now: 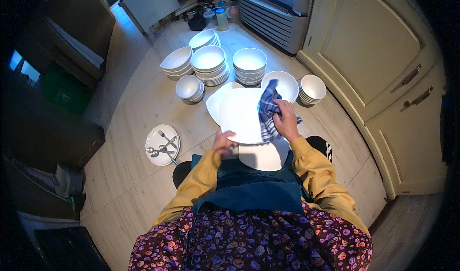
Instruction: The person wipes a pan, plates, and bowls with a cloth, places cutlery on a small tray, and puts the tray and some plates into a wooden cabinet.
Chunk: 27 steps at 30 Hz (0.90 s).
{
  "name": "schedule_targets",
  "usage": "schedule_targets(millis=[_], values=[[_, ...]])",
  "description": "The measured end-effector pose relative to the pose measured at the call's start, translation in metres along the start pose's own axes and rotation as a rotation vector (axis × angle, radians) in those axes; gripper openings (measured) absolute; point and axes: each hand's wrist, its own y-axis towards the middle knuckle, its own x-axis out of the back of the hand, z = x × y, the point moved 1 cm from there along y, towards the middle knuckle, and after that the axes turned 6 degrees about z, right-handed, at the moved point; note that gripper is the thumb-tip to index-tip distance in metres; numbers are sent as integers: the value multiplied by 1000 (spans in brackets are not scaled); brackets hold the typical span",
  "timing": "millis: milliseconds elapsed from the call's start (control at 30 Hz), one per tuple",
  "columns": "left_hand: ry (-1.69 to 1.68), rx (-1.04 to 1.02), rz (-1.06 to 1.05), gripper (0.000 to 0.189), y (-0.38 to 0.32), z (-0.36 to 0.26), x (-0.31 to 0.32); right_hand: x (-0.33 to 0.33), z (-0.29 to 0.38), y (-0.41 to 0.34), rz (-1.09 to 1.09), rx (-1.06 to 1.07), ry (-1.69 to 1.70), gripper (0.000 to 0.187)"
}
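Note:
My left hand (224,141) grips the near left edge of a white plate (240,116), which is held up before me. A blue checked cloth (269,109) is bunched in my right hand (285,120) and lies against the plate's right side. Under the raised plate, closer to my lap, part of another white plate (264,158) shows. Beyond its left edge, a further white dish (212,107) is partly covered. A white bowl (284,84) stands just past the cloth, partly hidden by it.
Stacked white bowls (208,59) stand on the tiled floor ahead, with another stack (249,61) beside them and small bowls (313,88) at right. Forks and spoons lie on a scalloped plate (152,138) at left. A cream cabinet (370,44) borders the right side; bottles (222,19) stand far ahead.

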Motion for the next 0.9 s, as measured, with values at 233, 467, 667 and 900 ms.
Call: schedule_targets(millis=[233, 467, 667, 900], values=[[-220, 19, -114, 47, -33, 42, -38, -87, 51, -32, 376, 225, -343, 50], [-93, -9, -34, 42, -46, 35, -31, -40, -2, -45, 394, 378, -286, 45], [-34, 50, -27, 40, -44, 39, -32, 44, -109, -41, 35, -402, -632, 28], [-163, 3, -234, 31, -61, 21, -1, 64, -161, -55, -642, -338, 350, 15]])
